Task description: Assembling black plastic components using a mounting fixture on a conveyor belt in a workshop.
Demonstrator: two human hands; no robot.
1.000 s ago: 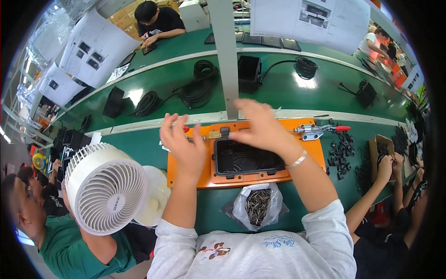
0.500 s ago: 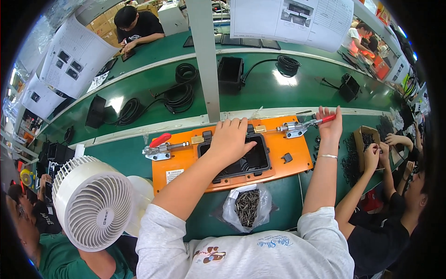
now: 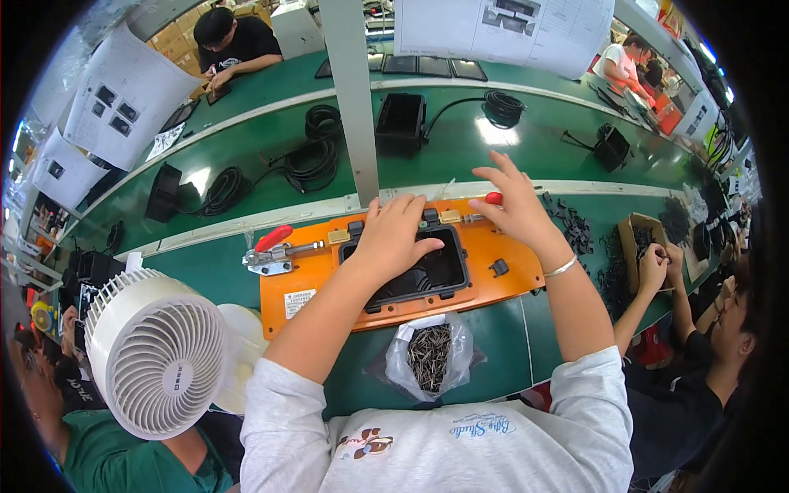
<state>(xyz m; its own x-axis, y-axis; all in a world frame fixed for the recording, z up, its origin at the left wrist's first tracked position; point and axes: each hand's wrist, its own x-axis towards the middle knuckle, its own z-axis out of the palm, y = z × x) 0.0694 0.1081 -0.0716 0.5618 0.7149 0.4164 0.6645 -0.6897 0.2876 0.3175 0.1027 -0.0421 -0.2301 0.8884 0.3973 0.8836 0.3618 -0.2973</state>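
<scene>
A black plastic box [image 3: 436,267] lies face up, its inside showing, in an orange fixture plate [image 3: 514,271] on the green bench. My left hand [image 3: 393,238] rests over the box's upper left part, fingers stretched across the far rim and thumb out over the cavity. At the fixture's right end my right hand [image 3: 526,215] is open, thumb and fingers apart around the red clamp handle [image 3: 493,198]. The hand hides most of that clamp. The left toggle clamp [image 3: 271,253], also red-handled, stands untouched. A small black part [image 3: 499,267] lies on the plate right of the box.
A clear bag of screws [image 3: 429,357] sits before the fixture. A white fan [image 3: 164,361] stands at left. Beyond a metal post [image 3: 349,107] lie black boxes with coiled cables [image 3: 501,108]. At right, a co-worker's hands [image 3: 657,267] work over a carton [image 3: 633,234].
My right hand has moved left, and the right clamp's red handle has swung inward with it. My left hand stays on the box. The whole view has shifted slightly.
</scene>
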